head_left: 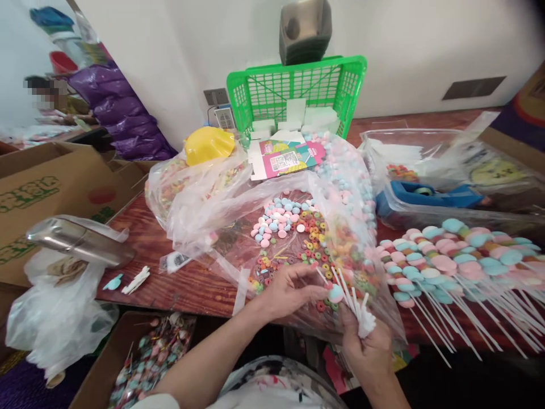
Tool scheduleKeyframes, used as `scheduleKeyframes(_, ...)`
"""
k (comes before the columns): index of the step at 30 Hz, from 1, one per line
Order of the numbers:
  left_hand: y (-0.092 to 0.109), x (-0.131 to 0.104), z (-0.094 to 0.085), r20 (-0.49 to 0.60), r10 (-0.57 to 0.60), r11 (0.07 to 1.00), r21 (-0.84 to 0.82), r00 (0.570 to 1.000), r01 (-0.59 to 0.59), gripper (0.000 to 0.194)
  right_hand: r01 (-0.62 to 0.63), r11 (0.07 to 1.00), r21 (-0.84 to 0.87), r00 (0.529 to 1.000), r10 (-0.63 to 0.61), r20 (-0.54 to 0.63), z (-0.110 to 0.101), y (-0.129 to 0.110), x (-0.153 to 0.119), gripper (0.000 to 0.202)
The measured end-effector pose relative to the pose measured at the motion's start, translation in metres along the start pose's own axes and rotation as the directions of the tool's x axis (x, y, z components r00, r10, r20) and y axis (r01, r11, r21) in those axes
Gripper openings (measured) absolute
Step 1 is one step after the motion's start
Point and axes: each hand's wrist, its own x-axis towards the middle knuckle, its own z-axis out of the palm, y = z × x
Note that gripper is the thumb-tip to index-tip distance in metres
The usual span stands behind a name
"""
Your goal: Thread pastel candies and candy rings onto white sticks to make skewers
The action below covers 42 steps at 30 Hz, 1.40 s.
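Observation:
Several white sticks (349, 295) stand up from my right hand (368, 341), whose fingers are wrapped round them. Just left of it, my left hand (293, 291) pinches a blue and pink candy (336, 293) between thumb and fingers, beside the tip of a stick. Behind the hands, on clear plastic, lie loose pink, blue and white round candies (276, 218) and small coloured rings (313, 230). To the right, a pile of candy skewers (451, 255) lies with its white sticks pointing toward me.
A green basket (360, 96) holds white boxes at the back. A blue tape dispenser (438, 196) sits in a clear tub at right. A steel flask (80, 241) lies at left. Below the table edge, a carton (100, 363) contains more skewers. Another person is at the far left.

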Motion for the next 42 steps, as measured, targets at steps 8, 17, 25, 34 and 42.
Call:
scheduleKeyframes(8,0.002,0.012,0.004,-0.112,0.022,0.999,-0.032,0.994,-0.026,0.028,-0.03,0.999,0.023,1.0,0.03,0.011,0.001,-0.002,0.001,0.024)
scheduleKeyframes(17,0.01,0.05,-0.047,-0.101,0.216,0.799,0.59,0.971,-0.116,0.027,-0.065,0.997,-0.041,0.998,0.064,-0.025,-0.003,0.005,0.0,0.02)
scheduleKeyframes(25,0.002,0.087,-0.09,0.091,0.218,0.122,0.985,0.972,-0.119,0.018,0.066,0.992,-0.105,0.998,-0.066,-0.003,-0.005,-0.001,0.009,0.04)
scheduleKeyframes(34,-0.007,0.066,-0.091,0.06,0.316,0.258,0.955,0.947,-0.146,0.014,0.111,0.989,-0.102,0.993,-0.107,0.049,-0.01,-0.004,0.014,0.049)
scheduleKeyframes(42,0.002,0.078,-0.099,0.07,0.174,0.067,0.994,0.982,-0.083,0.02,0.14,0.984,-0.111,0.989,-0.133,0.067,-0.01,-0.006,0.017,0.048)
